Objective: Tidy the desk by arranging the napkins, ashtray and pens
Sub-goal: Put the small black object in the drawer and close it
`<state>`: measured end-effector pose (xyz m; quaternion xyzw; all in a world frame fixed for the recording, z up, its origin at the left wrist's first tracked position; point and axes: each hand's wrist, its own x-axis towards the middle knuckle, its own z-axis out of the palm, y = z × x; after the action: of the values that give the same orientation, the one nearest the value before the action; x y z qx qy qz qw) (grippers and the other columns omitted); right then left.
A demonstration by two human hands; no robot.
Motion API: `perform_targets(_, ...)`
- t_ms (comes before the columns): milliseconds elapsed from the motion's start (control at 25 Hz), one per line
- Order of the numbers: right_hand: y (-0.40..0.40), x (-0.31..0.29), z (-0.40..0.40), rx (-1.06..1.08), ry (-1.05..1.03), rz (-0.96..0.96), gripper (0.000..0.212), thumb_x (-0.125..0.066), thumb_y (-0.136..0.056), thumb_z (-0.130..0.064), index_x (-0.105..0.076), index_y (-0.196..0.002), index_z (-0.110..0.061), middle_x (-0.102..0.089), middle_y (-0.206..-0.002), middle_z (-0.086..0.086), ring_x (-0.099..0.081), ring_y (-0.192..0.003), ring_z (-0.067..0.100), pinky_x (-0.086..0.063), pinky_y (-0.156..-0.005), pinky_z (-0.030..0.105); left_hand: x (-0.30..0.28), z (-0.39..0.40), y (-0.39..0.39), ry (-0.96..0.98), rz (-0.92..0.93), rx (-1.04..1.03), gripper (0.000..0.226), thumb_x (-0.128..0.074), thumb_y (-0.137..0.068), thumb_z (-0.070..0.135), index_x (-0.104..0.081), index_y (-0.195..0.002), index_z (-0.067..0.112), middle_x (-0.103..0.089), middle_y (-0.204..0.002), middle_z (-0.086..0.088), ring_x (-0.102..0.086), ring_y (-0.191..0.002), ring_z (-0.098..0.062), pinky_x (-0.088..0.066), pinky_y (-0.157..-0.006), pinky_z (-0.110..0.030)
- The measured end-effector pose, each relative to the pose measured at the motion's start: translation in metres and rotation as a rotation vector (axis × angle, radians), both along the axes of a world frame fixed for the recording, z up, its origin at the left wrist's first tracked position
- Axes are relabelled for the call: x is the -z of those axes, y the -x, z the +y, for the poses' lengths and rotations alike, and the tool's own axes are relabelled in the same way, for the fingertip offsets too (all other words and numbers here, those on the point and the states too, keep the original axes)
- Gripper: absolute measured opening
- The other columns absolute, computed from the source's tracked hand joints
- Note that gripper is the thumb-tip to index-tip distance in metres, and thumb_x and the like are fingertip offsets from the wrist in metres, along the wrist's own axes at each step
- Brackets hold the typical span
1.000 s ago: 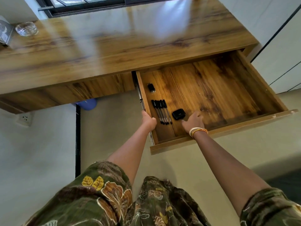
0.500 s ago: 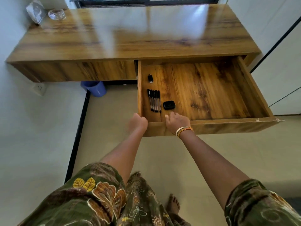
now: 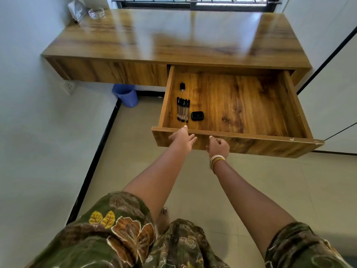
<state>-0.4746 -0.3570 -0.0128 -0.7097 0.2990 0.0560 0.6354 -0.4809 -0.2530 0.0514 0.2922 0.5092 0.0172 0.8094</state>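
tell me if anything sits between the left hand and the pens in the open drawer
Only the drawer's front panel. The left hand is at that panel's top edge, fingers straight, and the pens lie in a row just behind it on the drawer floor. The small black case sits to their right, out of the way.

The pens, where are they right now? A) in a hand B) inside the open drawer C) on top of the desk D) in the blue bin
B: the pens lie side by side on the floor of the open drawer, near its left wall, next to a small black case; neither hand holds them.
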Motion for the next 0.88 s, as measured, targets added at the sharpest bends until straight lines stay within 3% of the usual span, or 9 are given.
perform_targets(80,-0.017,-0.010,-0.014,0.215,-0.540,0.228,0.046,-0.065,-0.085,-0.032,-0.054,-0.121,-0.006,-0.061,-0.111,0.016,-0.063,-0.090,0.025,-0.057,-0.073,0.036,-0.003,-0.009,-0.004,0.026,0.016,0.087,0.051,-0.047,-0.099,0.012,-0.028,-0.146,0.008,-0.036,-0.145,-0.026,-0.047,-0.130,-0.040,-0.045,-0.104,-0.048)
perform_targets(160,-0.035,-0.019,-0.030,0.259,-0.707,0.267,0.054,-0.060,-0.090,-0.035,-0.041,-0.135,-0.010,-0.044,-0.125,0.014,-0.050,-0.115,0.033,-0.054,-0.089,0.042,0.000,-0.009,-0.006,0.024,0.016,0.148,0.046,-0.039,-0.101,0.007,-0.029,-0.146,0.007,-0.032,-0.148,-0.026,-0.045,-0.131,-0.040,-0.045,-0.105,-0.047)
perform_targets(240,-0.047,-0.023,-0.040,0.244,-0.719,0.266,0.051,-0.052,-0.096,-0.028,-0.034,-0.140,-0.011,-0.037,-0.138,0.015,-0.042,-0.126,0.039,-0.052,-0.092,0.049,0.004,-0.009,-0.008,0.038,0.025,0.159,0.047,-0.032,-0.101,0.003,-0.028,-0.148,0.007,-0.028,-0.151,-0.025,-0.043,-0.132,-0.040,-0.044,-0.105,-0.047)
perform_targets(320,-0.052,-0.020,-0.042,0.205,-0.679,0.300,0.045,-0.045,-0.099,-0.020,-0.034,-0.141,-0.009,-0.036,-0.143,0.019,-0.043,-0.125,0.045,-0.054,-0.083,0.049,0.009,-0.011,-0.012,0.034,0.021,0.172,0.048,-0.030,-0.102,0.003,-0.026,-0.149,0.007,-0.024,-0.153,-0.025,-0.041,-0.134,-0.040,-0.044,-0.105,-0.047)
perform_targets(440,-0.056,-0.018,-0.041,0.165,-0.615,0.281,0.041,-0.045,-0.100,-0.018,-0.037,-0.139,-0.006,-0.040,-0.140,0.021,-0.047,-0.122,0.043,-0.055,-0.078,0.046,0.013,-0.020,-0.021,0.032,0.045,0.185,0.048,-0.032,-0.102,0.005,-0.023,-0.149,0.006,-0.022,-0.153,-0.026,-0.037,-0.136,-0.041,-0.045,-0.104,-0.047)
perform_targets(600,-0.068,-0.017,-0.041,0.167,-0.617,0.277,0.040,-0.045,-0.100,-0.015,-0.037,-0.138,-0.004,-0.040,-0.140,0.020,-0.046,-0.124,0.042,-0.054,-0.088,0.050,0.017,-0.028,-0.039,0.066,0.084,0.150,0.051,-0.032,-0.102,0.005,-0.017,-0.151,0.007,-0.022,-0.154,-0.025,-0.033,-0.139,-0.040,-0.044,-0.104,-0.048)
perform_targets(880,-0.110,-0.019,-0.032,0.164,-0.583,0.277,0.039,-0.046,-0.099,-0.012,-0.039,-0.136,-0.004,-0.039,-0.138,0.022,-0.047,-0.122,0.041,-0.055,-0.086,0.050,0.016,-0.019,-0.084,0.059,0.111,0.118,0.052,-0.040,-0.100,0.005,-0.022,-0.149,0.005,-0.028,-0.151,-0.025,-0.040,-0.134,-0.040,-0.050,-0.097,-0.048)
